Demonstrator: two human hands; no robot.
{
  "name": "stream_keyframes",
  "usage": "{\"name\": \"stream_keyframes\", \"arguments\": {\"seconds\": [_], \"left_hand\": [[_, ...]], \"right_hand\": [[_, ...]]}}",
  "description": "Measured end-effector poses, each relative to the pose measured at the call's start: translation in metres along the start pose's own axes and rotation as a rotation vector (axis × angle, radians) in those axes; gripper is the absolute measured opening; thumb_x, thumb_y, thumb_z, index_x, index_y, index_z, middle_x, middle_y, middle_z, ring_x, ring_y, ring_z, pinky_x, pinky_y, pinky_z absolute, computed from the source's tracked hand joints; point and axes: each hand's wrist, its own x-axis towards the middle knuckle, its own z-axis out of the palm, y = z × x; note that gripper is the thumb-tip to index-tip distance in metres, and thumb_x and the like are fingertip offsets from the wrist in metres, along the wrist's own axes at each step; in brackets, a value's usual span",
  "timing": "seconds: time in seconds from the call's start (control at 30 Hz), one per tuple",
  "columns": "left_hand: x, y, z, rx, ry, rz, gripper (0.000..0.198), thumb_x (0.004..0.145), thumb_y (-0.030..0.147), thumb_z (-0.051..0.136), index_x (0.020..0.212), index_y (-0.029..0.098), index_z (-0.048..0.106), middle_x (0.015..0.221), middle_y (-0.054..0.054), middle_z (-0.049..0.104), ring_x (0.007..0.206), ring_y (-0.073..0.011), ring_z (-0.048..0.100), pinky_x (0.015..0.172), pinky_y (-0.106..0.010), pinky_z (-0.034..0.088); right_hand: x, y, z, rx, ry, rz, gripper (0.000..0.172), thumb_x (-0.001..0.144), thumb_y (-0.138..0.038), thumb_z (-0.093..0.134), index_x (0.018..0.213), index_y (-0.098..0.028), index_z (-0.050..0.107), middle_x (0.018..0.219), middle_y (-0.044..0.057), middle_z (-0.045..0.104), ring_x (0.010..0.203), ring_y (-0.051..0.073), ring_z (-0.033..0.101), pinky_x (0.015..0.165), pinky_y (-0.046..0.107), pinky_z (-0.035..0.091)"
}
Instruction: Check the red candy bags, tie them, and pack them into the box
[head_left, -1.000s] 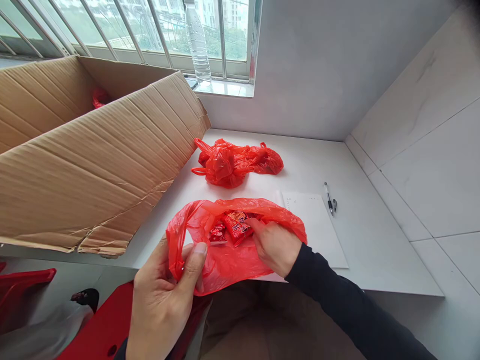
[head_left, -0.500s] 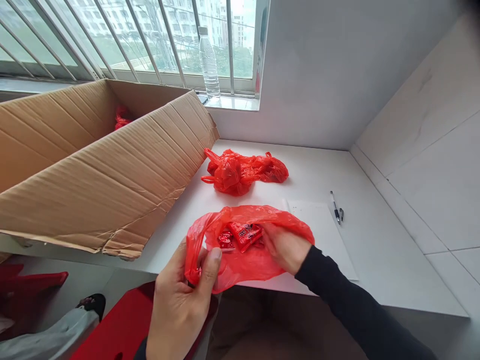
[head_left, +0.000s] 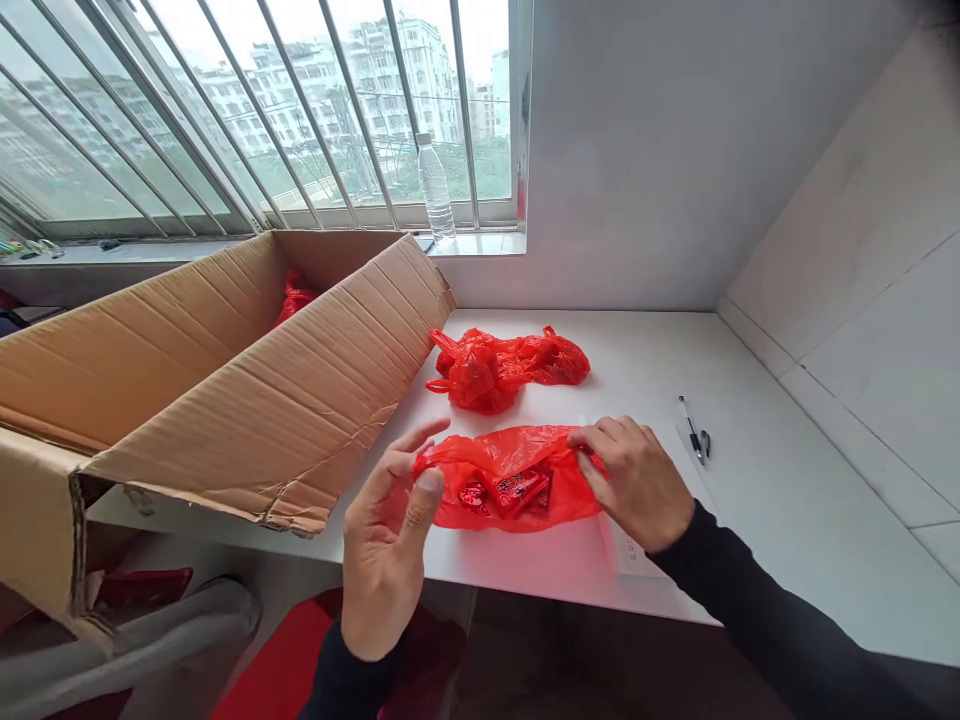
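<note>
A thin red plastic bag (head_left: 495, 455) is stretched between my two hands above the front of the white table. Several small red printed packets (head_left: 517, 490) lie inside it. My left hand (head_left: 390, 530) pinches the bag's left end between thumb and fingers. At the other end, my right hand (head_left: 634, 480) grips the rim with thumb and fingertips pressed together. Just behind are more red plastic bags (head_left: 480, 370), bunched up, their contents hidden. A white paper sheet (head_left: 637, 555) lies partly under the right hand and the bag.
A large open cardboard box (head_left: 255, 400) stands on the left, a red bag (head_left: 295, 295) inside. A pen (head_left: 691, 430) and its cap (head_left: 706, 444) lie at right. On the barred window's sill stands a clear bottle (head_left: 435, 190). Below left, a person's leg (head_left: 195, 630) shows near a red stool (head_left: 285, 660).
My right hand has come out of the bag and now holds its right end. The bag is pulled flatter and wider. The camera view has tilted up and shifted left.
</note>
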Motion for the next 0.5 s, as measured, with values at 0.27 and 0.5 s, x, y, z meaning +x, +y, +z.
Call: {"name": "stream_keyframes", "arguments": {"seconds": [0.27, 0.5], "left_hand": [[0.018, 0.008, 0.01, -0.155, -0.006, -0.078, 0.023, 0.099, 0.04, 0.05, 0.092, 0.025, 0.065, 0.065, 0.003, 0.055, 0.077, -0.0165, 0.064, 0.077, -0.031, 0.051], [0.011, 0.03, 0.035, 0.324, -0.465, -0.078, 0.044, 0.079, 0.019, 0.072, 0.119, 0.03, 0.061, 0.087, 0.001, 0.063, 0.073, -0.0164, 0.059, 0.068, -0.028, 0.052]], "right_hand": [[0.009, -0.02, -0.061, 0.683, 0.143, 0.082, 0.005, 0.09, -0.027, 0.06, 0.093, -0.023, 0.059, 0.089, -0.002, 0.066, 0.078, 0.015, 0.059, 0.072, 0.029, 0.047], [0.022, -0.054, -0.082, 0.829, -0.038, -0.271, 0.02, 0.083, -0.008, 0.053, 0.096, -0.021, 0.061, 0.088, -0.002, 0.068, 0.075, 0.011, 0.06, 0.071, 0.025, 0.05]]}}
